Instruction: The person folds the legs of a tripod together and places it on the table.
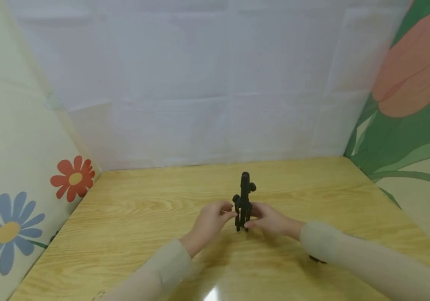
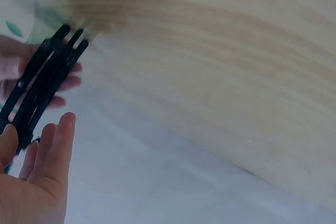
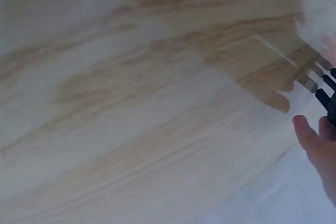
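Observation:
A small black tripod point(image 1: 244, 200) is held upright, legs downward and close together, near the middle of the wooden table. Its clamp-like top and side knobs face up. My right hand point(image 1: 271, 219) grips the legs from the right, thumb in front and fingers behind. From the left, my left hand point(image 1: 212, 219) has its fingertips beside the legs. In the left wrist view, the left fingers point(image 2: 60, 145) are mostly straight around the tripod's hub point(image 2: 22, 136); firm contact is not clear. The right wrist view catches only the leg ends point(image 3: 326, 90) near the right thumb, above their reflection.
The shiny wooden table point(image 1: 143, 209) meets a white sheet-covered wall point(image 1: 184, 83) at the back. Side panels carry painted flowers, including a blue flower point(image 1: 8, 232) at left. A small dark object point(image 1: 317, 259) lies partly under the right sleeve.

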`<state>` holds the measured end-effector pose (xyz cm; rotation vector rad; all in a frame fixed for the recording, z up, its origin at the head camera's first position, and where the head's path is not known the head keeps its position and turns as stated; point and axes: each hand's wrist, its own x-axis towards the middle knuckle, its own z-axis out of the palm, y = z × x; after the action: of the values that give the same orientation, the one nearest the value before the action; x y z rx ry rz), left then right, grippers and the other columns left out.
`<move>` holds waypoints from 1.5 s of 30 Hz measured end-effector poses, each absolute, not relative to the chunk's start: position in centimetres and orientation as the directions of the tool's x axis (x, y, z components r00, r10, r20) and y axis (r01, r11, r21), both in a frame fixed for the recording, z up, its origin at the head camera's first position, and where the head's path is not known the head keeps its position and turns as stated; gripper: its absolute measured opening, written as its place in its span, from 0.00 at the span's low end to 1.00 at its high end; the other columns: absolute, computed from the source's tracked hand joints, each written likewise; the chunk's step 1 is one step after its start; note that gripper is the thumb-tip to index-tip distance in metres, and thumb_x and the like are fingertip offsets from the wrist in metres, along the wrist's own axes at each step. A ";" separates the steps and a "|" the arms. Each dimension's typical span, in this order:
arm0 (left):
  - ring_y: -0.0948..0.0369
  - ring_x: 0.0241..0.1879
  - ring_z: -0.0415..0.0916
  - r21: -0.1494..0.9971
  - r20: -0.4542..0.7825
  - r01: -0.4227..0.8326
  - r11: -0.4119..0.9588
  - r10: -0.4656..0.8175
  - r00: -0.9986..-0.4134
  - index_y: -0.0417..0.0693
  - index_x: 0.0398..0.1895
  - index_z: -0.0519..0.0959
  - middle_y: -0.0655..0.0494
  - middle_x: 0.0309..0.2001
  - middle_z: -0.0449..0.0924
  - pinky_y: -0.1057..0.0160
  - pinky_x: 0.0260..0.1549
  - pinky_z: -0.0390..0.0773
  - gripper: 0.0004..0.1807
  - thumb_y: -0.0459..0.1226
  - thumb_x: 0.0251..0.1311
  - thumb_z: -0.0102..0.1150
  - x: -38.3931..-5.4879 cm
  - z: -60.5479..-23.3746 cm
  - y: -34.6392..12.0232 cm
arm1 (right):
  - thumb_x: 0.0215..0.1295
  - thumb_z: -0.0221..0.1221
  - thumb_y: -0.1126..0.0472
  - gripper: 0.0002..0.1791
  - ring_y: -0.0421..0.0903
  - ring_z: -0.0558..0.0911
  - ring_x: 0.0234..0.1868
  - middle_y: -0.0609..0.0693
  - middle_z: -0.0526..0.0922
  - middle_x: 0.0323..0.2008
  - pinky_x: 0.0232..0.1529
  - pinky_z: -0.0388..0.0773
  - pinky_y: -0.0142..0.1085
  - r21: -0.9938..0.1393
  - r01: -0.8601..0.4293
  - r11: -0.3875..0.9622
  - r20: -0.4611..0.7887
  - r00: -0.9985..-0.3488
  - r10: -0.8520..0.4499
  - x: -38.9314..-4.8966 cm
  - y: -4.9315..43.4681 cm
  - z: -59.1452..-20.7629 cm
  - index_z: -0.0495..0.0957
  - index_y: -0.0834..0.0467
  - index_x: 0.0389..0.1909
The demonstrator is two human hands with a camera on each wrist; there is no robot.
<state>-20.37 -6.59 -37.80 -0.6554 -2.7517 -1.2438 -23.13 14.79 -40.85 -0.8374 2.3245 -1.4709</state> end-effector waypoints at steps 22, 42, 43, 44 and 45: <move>0.49 0.49 0.79 0.800 0.218 0.351 0.487 0.309 -0.926 0.38 0.64 0.69 0.44 0.51 0.80 0.53 0.46 0.80 0.28 0.40 0.64 0.62 -19.9 -31.6 -6.4 | 0.60 0.66 0.66 0.26 0.58 0.81 0.51 0.65 0.81 0.51 0.56 0.74 0.51 -0.777 -0.471 0.417 0.172 -0.797 -0.579 -22.4 15.9 -40.2 0.73 0.74 0.56; 0.55 0.45 0.80 0.760 0.167 0.338 0.555 0.335 -0.927 0.44 0.45 0.81 0.53 0.43 0.82 0.56 0.41 0.81 0.15 0.37 0.56 0.70 -20.1 -31.8 -9.1 | 0.53 0.72 0.65 0.26 0.43 0.80 0.38 0.49 0.84 0.37 0.46 0.77 0.52 -0.629 -0.480 0.611 0.103 -0.831 -0.547 -22.0 17.2 -37.7 0.78 0.70 0.52; 0.54 0.46 0.79 0.754 0.159 0.334 0.566 0.336 -0.928 0.44 0.45 0.82 0.53 0.44 0.82 0.55 0.42 0.80 0.14 0.37 0.56 0.70 -20.1 -31.9 -9.2 | 0.52 0.72 0.65 0.26 0.43 0.80 0.38 0.49 0.84 0.37 0.45 0.78 0.52 -0.628 -0.479 0.613 0.103 -0.832 -0.545 -21.9 17.3 -37.7 0.78 0.70 0.52; 0.54 0.46 0.79 0.746 0.151 0.331 0.578 0.336 -0.929 0.44 0.44 0.82 0.53 0.44 0.82 0.54 0.43 0.80 0.14 0.37 0.56 0.70 -20.0 -32.0 -9.4 | 0.52 0.72 0.65 0.26 0.43 0.79 0.37 0.49 0.84 0.36 0.44 0.78 0.50 -0.624 -0.482 0.615 0.105 -0.832 -0.546 -21.9 17.3 -37.7 0.78 0.70 0.52; 0.53 0.47 0.78 0.736 0.149 0.332 0.590 0.338 -0.929 0.44 0.44 0.82 0.53 0.45 0.82 0.53 0.44 0.79 0.14 0.37 0.56 0.70 -20.0 -32.1 -9.5 | 0.52 0.72 0.65 0.26 0.43 0.79 0.37 0.49 0.84 0.37 0.42 0.79 0.49 -0.619 -0.482 0.621 0.103 -0.833 -0.544 -21.9 17.3 -37.6 0.78 0.70 0.52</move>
<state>-20.00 -9.54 -32.06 -0.5915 -2.8070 -1.2972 -21.90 17.33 -37.62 -0.8698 2.7425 -1.0044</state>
